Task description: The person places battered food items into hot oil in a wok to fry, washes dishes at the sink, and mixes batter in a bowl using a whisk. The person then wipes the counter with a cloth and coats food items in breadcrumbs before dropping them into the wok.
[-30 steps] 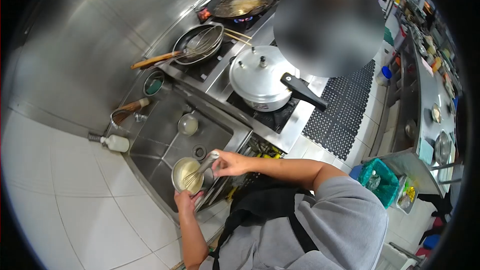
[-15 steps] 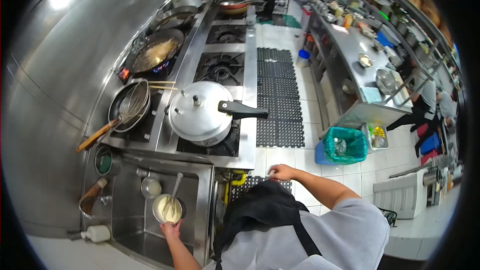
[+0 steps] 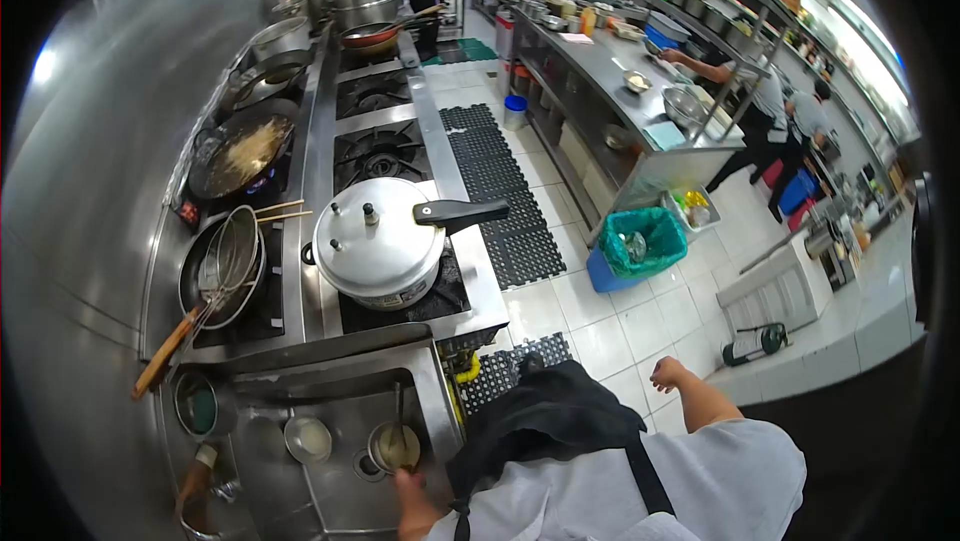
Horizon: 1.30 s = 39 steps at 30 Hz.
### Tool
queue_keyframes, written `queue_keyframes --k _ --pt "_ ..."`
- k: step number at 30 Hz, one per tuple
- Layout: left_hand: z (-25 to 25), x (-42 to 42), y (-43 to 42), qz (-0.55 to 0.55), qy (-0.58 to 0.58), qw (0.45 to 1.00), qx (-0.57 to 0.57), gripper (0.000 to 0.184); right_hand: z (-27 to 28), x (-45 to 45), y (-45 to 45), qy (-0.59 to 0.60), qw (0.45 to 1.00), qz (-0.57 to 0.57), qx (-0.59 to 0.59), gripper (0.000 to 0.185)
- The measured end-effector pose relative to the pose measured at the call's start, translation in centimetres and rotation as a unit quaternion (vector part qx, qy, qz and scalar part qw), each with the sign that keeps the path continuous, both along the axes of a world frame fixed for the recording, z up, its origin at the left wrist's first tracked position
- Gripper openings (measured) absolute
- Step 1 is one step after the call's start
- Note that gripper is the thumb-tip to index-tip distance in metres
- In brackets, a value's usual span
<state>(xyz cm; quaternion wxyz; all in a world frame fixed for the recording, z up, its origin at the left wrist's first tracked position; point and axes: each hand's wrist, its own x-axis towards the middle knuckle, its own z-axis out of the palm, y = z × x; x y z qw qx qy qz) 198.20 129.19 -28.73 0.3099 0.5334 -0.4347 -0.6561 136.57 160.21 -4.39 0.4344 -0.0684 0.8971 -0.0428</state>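
Over the steel sink [image 3: 438, 391], my left hand [image 3: 408, 486] is at the near rim of a small metal bowl [image 3: 392, 449] of pale batter, its fingers wrapped on the edge. A whisk [image 3: 399, 403] leans in that bowl with its handle up. My right hand [image 3: 668, 374] is out to the right above the tiled floor, fingers curled, with no object visible in it. A second small bowl or ladle [image 3: 308, 439] with pale liquid lies in the sink, left of the batter bowl.
A pressure cooker [image 3: 375, 241] stands on the stove beyond the sink. Left of it are a pan with a strainer [image 3: 232, 251] and a wok of frying food [image 3: 240, 151]. A lined bin [image 3: 640, 246] stands right. Two people [image 3: 770, 111] are near the far counter.
My right hand has left the whisk and swung out to the right. The view has turned right. The whisk now rests in the bowl, still at my left hand.
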Motion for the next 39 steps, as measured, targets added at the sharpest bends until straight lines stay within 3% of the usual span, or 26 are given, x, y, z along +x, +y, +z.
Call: queue_keyframes --k 1,3,4,5,6,7,9,11,13,14,19,21,25,31,36,39 --pt "1.1 -0.2 0.2 -0.012 -0.003 1.000 -0.003 0.041 -0.4 0.4 0.5 -0.003 1.000 -0.020 -0.013 0.015" --pt "5.0 -1.5 0.6 -0.003 -0.125 0.992 -0.010 0.038 -0.3 1.6 0.5 0.014 1.000 -0.008 -0.018 0.013" --pt "3.9 -1.7 0.2 -0.009 -0.122 0.992 -0.011 0.038 0.4 2.0 0.0 0.019 1.000 0.000 -0.020 0.013" --pt "0.6 -1.9 0.3 0.107 0.019 0.994 0.018 0.036 0.9 2.3 -0.6 0.023 1.000 -0.003 -0.020 0.013" --pt "-1.2 -2.2 0.3 0.223 0.160 0.960 0.047 0.035 1.4 2.2 -1.5 0.013 1.000 0.009 -0.018 0.012" --pt "-0.6 -1.8 0.0 0.225 0.163 0.959 0.048 0.035 1.7 1.9 -2.2 0.003 1.000 0.023 -0.017 0.011" --pt "1.0 0.5 -0.9 0.028 0.131 0.982 0.134 0.030 1.6 0.8 -3.2 0.013 0.999 0.024 -0.030 0.011" --pt "0.5 1.0 -2.4 0.096 -0.099 0.982 0.133 0.028 0.6 -0.7 -4.0 0.022 0.997 0.014 -0.067 0.010" --pt "0.5 1.9 -3.7 0.192 -0.354 0.902 0.156 0.027 -0.3 -1.5 -5.1 0.022 0.996 0.008 -0.087 0.011" --pt "1.0 2.4 -4.4 0.213 -0.425 0.866 0.158 0.027 -0.9 -2.1 -5.5 0.027 0.994 -0.001 -0.102 0.011" --pt "5.7 5.1 -5.3 0.125 -0.579 0.805 -0.024 0.024 -4.4 -2.1 -5.7 -0.012 0.990 -0.010 -0.144 0.013" --pt "6.8 5.8 -5.7 0.206 -0.651 0.692 -0.234 0.027 -5.6 -1.7 -5.1 -0.024 0.989 -0.016 -0.146 0.013" --pt "9.9 6.3 -6.8 0.065 -0.682 0.678 -0.267 0.022 -8.3 -1.5 -1.9 -0.058 0.989 -0.038 -0.127 0.015" --pt "15.2 -1.5 -9.3 0.146 -0.678 0.682 -0.232 0.021 -10.5 -6.4 1.6 -0.109 0.989 -0.072 -0.071 0.019" --pt "22.7 -13.3 -9.9 0.234 -0.631 0.681 -0.287 0.022 -14.7 -16.2 3.1 -0.137 0.984 -0.087 -0.078 0.022" --pt "27.2 -21.5 -9.6 0.232 -0.592 0.693 -0.339 0.022 -15.9 -22.2 2.9 -0.104 0.974 -0.163 -0.117 0.023"
